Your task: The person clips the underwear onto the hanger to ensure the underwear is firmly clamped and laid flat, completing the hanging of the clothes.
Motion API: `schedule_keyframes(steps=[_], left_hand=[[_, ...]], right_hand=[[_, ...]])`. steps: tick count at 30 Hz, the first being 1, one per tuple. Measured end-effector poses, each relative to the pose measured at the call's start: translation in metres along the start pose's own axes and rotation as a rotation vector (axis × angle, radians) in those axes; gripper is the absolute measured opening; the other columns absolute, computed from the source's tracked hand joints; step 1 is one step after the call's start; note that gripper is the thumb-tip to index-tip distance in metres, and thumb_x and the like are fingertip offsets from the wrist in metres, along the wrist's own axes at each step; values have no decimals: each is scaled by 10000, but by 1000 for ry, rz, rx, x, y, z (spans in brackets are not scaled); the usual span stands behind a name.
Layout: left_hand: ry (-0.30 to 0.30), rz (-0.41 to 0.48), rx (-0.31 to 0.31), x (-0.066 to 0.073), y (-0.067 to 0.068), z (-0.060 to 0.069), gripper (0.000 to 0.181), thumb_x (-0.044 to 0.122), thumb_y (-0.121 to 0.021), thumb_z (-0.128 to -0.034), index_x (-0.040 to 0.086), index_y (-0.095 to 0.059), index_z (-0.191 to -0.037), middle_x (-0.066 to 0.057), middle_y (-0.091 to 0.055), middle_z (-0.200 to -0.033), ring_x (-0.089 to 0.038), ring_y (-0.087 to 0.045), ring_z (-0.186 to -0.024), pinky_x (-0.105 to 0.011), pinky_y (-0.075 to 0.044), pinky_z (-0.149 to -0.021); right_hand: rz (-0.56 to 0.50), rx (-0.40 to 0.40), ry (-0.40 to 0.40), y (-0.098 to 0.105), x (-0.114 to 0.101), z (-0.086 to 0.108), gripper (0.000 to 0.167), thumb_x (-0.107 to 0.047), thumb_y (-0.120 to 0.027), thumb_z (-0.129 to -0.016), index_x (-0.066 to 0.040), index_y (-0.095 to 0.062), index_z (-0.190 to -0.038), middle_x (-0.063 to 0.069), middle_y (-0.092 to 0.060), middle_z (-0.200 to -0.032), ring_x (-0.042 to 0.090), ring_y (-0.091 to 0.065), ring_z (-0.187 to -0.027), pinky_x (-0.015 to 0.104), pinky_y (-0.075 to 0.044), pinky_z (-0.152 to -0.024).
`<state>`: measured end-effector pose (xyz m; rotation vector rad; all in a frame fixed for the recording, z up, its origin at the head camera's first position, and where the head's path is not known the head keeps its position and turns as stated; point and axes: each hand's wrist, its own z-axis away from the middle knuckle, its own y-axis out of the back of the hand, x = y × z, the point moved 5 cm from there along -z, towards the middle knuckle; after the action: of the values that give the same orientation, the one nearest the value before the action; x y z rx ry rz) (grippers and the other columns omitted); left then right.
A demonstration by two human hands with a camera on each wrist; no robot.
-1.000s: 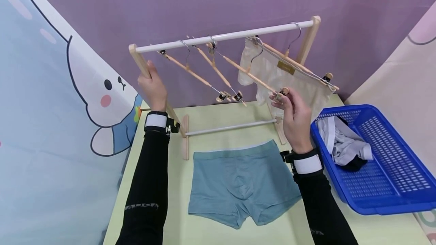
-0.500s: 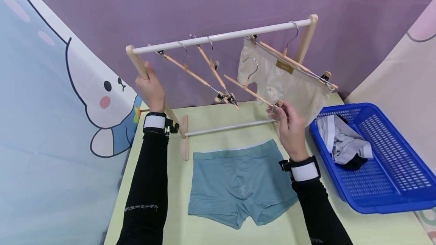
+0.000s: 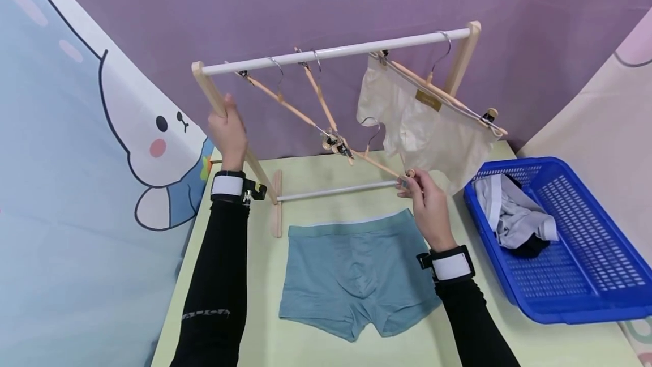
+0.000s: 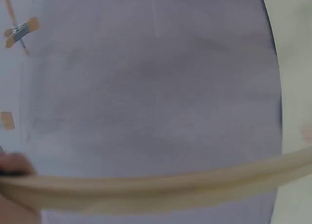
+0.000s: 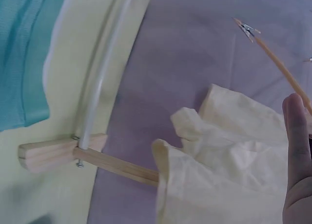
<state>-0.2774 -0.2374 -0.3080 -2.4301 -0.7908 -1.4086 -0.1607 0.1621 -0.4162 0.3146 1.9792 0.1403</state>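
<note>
In the head view my left hand (image 3: 229,135) grips the left wooden post (image 3: 209,88) of a small clothes rack. The post also crosses the left wrist view, with part of the hand at the lower left. My right hand (image 3: 429,208) pinches the clip end of a wooden clip hanger (image 3: 377,164); its metal hook is off the white rail (image 3: 336,51). Below, teal boxer briefs (image 3: 359,273) lie flat, waistband towards the rack. Cream underpants (image 3: 423,135) hang clipped to another hanger at the rail's right end.
Two bare clip hangers, one on the left (image 3: 285,105) and one beside it (image 3: 320,92), hang from the rail. A blue basket (image 3: 586,299) at the right holds grey clothing (image 3: 519,211) and something black. The rack's lower bar (image 3: 336,191) runs just behind the briefs.
My right hand has lifted the hanger off the rail and brought it down and leftward, nearer the briefs. The left hand stays on the post.
</note>
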Motion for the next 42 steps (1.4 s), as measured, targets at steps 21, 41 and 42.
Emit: schedule_keyframes(steps=[21, 41, 42], left_hand=[[322, -146, -453, -86, 11, 59, 410, 269, -532, -1022, -66, -469, -1249, -209, -575, -1156, -271, -570, -1079, -463, -452, -991], [519, -501, -455, -125, -21, 219, 569, 222, -661, -927, -90, -344, -1282, -338, -308, -1261, -483, -423, -1102, -564, -406, -897], [514, -504, -459, -122, -27, 224, 552, 217, -665, -924, -79, -357, -1275, -337, -319, -1267, -479, -430, -1097, -564, -405, -891]], right_hand=[[23, -227, -136, -12, -4, 17, 200, -91, -511, -1038, 92, -583, -1079, 220, -677, -956, 359, -675, -854, 406, -579, -647], [72, -279, -246, -31, 67, 33, 253, -315, -539, -1035, -77, -624, -1044, 43, -699, -862, 168, -667, -710, 303, -531, -594], [70, -283, -254, -32, 68, 34, 268, -326, -535, -1035, -73, -623, -1052, 43, -699, -864, 164, -663, -703, 323, -535, -594]])
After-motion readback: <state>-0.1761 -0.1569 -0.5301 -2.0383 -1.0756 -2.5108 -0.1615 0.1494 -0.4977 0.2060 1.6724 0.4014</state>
